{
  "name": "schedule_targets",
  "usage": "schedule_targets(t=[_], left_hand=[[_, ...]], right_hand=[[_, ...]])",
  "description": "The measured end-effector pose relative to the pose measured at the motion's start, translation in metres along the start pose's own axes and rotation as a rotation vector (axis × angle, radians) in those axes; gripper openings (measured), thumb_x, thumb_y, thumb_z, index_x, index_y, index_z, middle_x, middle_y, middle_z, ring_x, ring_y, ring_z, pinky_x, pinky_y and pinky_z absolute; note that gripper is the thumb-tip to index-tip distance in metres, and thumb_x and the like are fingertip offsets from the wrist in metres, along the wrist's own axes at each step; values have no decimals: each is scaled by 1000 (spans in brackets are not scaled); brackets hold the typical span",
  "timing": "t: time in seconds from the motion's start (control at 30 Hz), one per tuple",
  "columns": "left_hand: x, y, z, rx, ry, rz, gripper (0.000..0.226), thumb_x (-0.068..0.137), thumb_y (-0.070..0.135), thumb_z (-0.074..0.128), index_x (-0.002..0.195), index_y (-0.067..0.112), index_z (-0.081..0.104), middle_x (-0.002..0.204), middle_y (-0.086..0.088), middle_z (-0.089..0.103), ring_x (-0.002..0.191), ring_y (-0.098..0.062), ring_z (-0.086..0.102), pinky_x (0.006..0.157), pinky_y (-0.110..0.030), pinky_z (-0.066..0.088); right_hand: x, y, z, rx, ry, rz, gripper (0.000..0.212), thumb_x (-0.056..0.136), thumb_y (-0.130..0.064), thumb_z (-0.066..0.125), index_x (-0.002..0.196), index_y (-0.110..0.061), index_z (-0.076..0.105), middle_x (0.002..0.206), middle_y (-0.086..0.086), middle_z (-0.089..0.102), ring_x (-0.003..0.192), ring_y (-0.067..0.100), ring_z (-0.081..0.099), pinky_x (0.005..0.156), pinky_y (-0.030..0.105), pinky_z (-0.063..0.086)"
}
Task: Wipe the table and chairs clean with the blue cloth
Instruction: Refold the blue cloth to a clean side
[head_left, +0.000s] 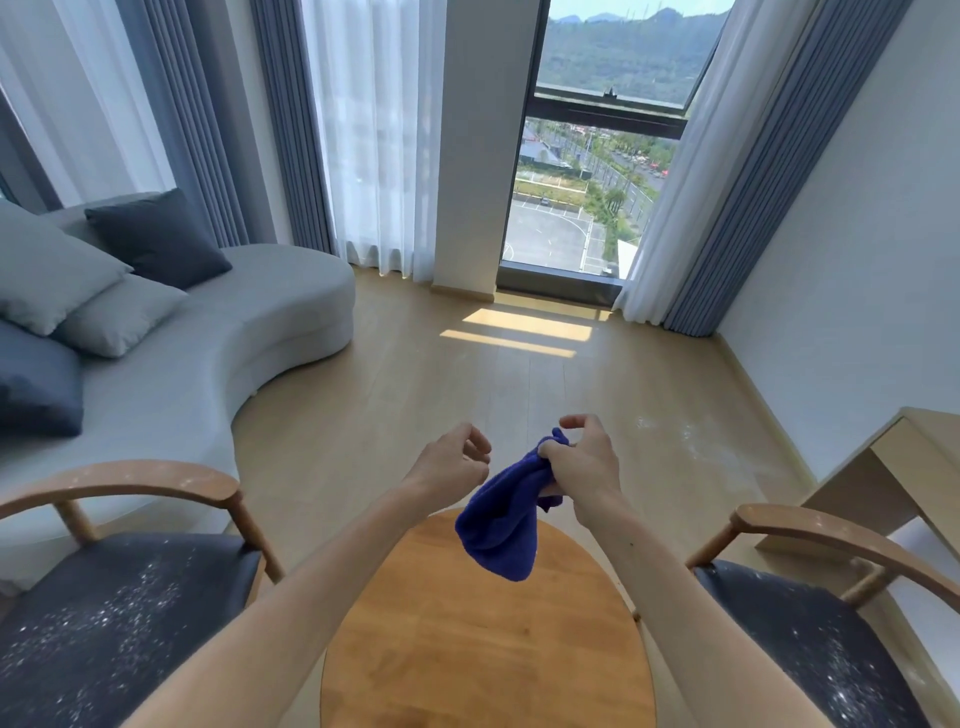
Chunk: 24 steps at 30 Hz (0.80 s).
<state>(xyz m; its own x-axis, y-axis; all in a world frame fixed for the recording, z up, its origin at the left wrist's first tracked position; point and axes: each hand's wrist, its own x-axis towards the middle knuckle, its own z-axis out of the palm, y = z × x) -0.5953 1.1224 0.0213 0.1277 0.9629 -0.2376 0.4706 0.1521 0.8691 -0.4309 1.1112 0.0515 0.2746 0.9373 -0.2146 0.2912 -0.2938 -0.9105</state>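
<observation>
The right hand (584, 462) was closed around the top of the blue cloth (501, 525), which hung bunched from the fist in the air above the far edge of the round wooden desk (483, 639), not touching its top. The left hand (457, 457) was raised beside it, a short gap away from the cloth, its fingers loosely curled inward and holding nothing. Both forearms reached forward over the desk. On the left of the desk stood a wooden armchair (130, 597) with a dark seat cushion speckled with white dust, and some specks showed on its curved backrest too. On the right stood a matching armchair (831, 613), its dark seat likewise dusted with white. A pale wooden side unit (883, 467) stood against the right wall behind that chair. Farther off on the left lay a curved grey sofa (249, 322) with grey and dark blue cushions, facing a tall window (597, 156)
</observation>
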Motion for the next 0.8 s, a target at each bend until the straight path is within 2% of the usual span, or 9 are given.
schedule_targets(t=[0.07,0.17,0.3,0.37,0.5,0.63,0.8], left_hand=[[-6,-17,4,133,-25,-118,19,78,18,61,95,19,52,95,1,62,80,-15,59,64,-24,48],[-15,-29,20,219,-110,-259,19,83,30,58,85,15,48,87,-5,65,67,-17,60,58,-27,49],[-12,-35,37,-89,-54,-380,23,89,32,55,93,10,52,91,-11,69,67,-22,70,60,-31,57],[-8,-34,40,-249,-33,-424,29,88,34,54,99,7,57,87,-13,69,66,-25,71,56,-30,54],[1,-30,42,-329,-5,-479,32,84,35,57,100,9,64,81,-14,73,66,-28,72,59,-31,56],[3,-28,45,-253,-36,-515,32,78,35,63,97,9,65,81,-10,73,67,-22,71,56,-27,54],[5,-21,40,-155,-40,-531,25,73,14,52,94,3,59,72,-11,67,52,-22,61,48,-22,49]], right_hand=[[4,1,-4,35,15,7,33,86,-3,52,113,-21,47,92,8,57,66,24,60,46,35,55],[10,0,-7,49,25,6,29,88,-4,50,111,-20,50,96,12,59,66,25,59,38,23,44],[11,-2,-6,59,21,6,23,87,-2,50,104,-18,53,101,16,60,68,25,61,40,21,45],[11,-1,-7,59,16,7,20,87,-1,52,98,-17,53,101,17,61,66,25,61,40,21,45],[7,1,-8,51,-35,12,19,86,-1,54,92,-19,54,94,16,61,60,26,63,44,27,48],[6,4,-8,80,-63,18,19,86,0,54,95,-16,55,93,16,60,71,29,66,53,37,58],[11,10,-15,-40,-15,2,18,86,-1,52,98,-13,54,92,13,58,62,30,65,56,46,59]])
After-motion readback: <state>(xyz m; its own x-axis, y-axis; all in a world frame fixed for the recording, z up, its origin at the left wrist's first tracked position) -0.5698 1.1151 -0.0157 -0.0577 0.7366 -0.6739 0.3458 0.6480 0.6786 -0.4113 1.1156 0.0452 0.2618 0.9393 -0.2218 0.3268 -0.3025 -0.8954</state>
